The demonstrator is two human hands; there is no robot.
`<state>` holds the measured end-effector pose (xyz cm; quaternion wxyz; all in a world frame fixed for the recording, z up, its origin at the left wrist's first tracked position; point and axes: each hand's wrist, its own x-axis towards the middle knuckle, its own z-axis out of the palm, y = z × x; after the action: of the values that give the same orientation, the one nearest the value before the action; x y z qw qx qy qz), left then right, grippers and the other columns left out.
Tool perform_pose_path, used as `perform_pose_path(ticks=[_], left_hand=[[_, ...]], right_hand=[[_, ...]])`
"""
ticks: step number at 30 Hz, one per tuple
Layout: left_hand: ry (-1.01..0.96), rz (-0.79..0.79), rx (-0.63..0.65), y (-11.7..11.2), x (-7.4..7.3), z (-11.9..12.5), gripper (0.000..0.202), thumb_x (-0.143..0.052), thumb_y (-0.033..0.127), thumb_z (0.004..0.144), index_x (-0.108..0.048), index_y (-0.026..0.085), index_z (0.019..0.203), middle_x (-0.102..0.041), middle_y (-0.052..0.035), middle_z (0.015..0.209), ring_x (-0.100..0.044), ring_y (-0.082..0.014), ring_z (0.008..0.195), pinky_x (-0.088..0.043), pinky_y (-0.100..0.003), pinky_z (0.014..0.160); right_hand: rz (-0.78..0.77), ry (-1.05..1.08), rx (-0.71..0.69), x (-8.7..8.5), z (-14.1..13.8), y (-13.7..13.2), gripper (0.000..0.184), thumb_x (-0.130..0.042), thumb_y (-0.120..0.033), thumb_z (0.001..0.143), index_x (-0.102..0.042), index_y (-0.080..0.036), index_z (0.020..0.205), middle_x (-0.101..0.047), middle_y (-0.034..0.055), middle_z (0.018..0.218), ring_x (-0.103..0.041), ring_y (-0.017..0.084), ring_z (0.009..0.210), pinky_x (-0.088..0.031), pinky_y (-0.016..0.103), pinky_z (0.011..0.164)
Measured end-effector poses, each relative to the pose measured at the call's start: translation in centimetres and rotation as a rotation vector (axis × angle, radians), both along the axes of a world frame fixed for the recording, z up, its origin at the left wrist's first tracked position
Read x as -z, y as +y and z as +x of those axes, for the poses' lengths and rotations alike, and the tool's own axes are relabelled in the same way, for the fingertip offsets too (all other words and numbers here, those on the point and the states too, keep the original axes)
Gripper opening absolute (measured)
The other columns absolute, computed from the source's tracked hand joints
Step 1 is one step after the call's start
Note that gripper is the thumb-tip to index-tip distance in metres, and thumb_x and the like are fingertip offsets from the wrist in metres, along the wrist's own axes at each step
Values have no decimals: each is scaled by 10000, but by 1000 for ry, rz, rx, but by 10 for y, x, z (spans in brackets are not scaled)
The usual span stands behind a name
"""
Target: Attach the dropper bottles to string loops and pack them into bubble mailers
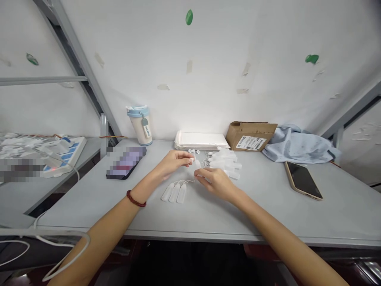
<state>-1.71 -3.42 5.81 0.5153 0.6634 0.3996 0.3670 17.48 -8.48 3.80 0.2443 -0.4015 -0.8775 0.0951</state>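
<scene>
**A small white bottle point(197, 163) is held between two hands above a grey counter point(262, 210).**

The bottle is pinched near its top by the closed fingers point(187, 160) of the left hand point(174, 161), on whose wrist a red bead bracelet point(136, 200) is worn. Its lower end is gripped by the curled fingers of the right hand point(216, 183), and it is kept just clear of the counter, near the middle. Three like bottles point(174, 192) are laid side by side just below the left hand, and a pile of bottles point(224, 161) is seen just behind the right. Loose caps point(193, 151), a stack of white sheets point(201, 140), a cardboard box point(251, 135), a blue cloth point(299, 146) and a lidded tumbler point(139, 125) are set farther back. A tan phone point(303, 180) is seen to the right and a dark phone point(125, 162) to the left.
</scene>
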Motion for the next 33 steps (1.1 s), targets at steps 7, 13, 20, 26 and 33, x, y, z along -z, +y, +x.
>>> perform_pose_path(ticks=[7, 13, 20, 26, 33], left_hand=[[-136, -104, 135, -2, -1, 0, 240, -691, 277, 701, -706, 148, 902, -646, -80, 980, -534, -119, 727, -428, -326, 798], [-107, -46, 139, -2, -1, -2, 219, -702, 304, 697, -692, 152, 853, -646, -56, 879, -545, -130, 721, -429, -325, 791], [-99, -53, 156, 0, -2, -5, 192, -707, 295, 699, -688, 156, 830, -632, -33, 797, -556, -130, 710, -422, -319, 789], [-104, -9, 141, -5, -5, -1, 169, -696, 288, 711, -676, 155, 814, -610, -15, 738, -550, -132, 722, -417, -305, 783], [-109, 51, 107, -8, -6, 2, 168, -682, 276, 705, -602, 153, 785, -582, 6, 709, -552, -130, 716, -427, -294, 753]], right_hand=[[-128, 144, -85, -3, 0, -3, 161, -450, -147, 810, -592, -185, 877, -606, 6, 704, -510, 102, 588, -361, 216, 577], [-304, 327, -87, -8, 3, -3, 149, -431, -134, 778, -562, -186, 825, -578, -18, 663, -502, 96, 567, -385, 221, 556], [-476, 587, -52, -13, 5, -3, 93, -410, -246, 841, -482, -198, 876, -549, -29, 627, -511, 105, 562, -420, 256, 577], [-550, 731, 0, -15, 7, 2, 166, -443, -371, 861, -427, -215, 913, -529, -45, 614, -467, 98, 531, -389, 251, 539], [-679, 805, 22, -11, 6, 5, 253, -449, -472, 861, -421, -227, 921, -498, -73, 573, -449, 85, 474, -377, 238, 510]])
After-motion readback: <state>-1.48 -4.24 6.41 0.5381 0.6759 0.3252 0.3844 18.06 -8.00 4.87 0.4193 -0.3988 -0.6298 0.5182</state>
